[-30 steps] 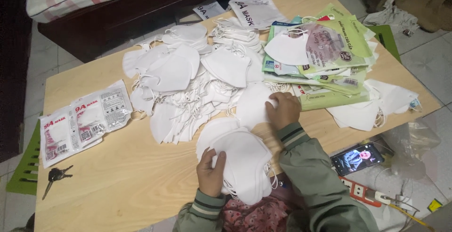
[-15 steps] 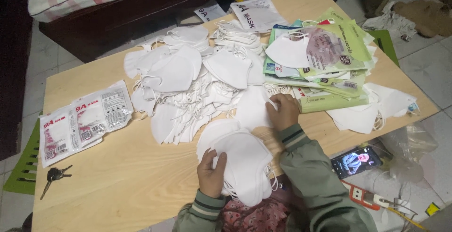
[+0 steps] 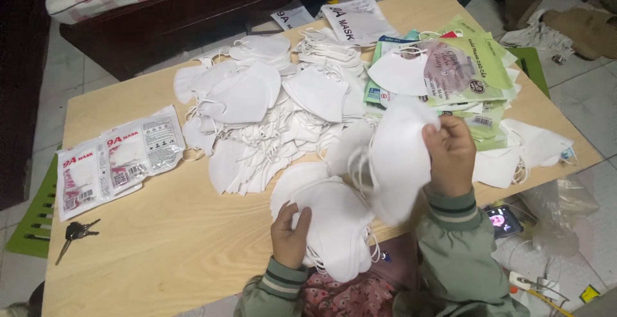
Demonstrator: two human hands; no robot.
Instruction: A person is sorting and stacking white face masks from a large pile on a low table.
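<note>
Wooden tabletop [image 3: 160, 253], big heap of white masks [image 3: 257, 117] upper centre. Right hand [image 3: 452, 153] centre-right, fingers pinching a lifted mask [image 3: 398, 156]. Left hand [image 3: 290, 233] lower centre, fingers pressed on mask stack [image 3: 337, 224]. Stacking step; lifted mask probably needs laying onto stack.

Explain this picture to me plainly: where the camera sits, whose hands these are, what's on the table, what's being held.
The camera is worn on a person's head and looks down at their own two bare hands. The right hand holds a white face mask lifted above a wooden table. The left hand rests on a stack of masks at the table's near edge. A big pile of loose white masks covers the middle. Sealed mask packets lie at the left, with keys near them. Green packets lie at the right. A phone lies below the table's right side.
</note>
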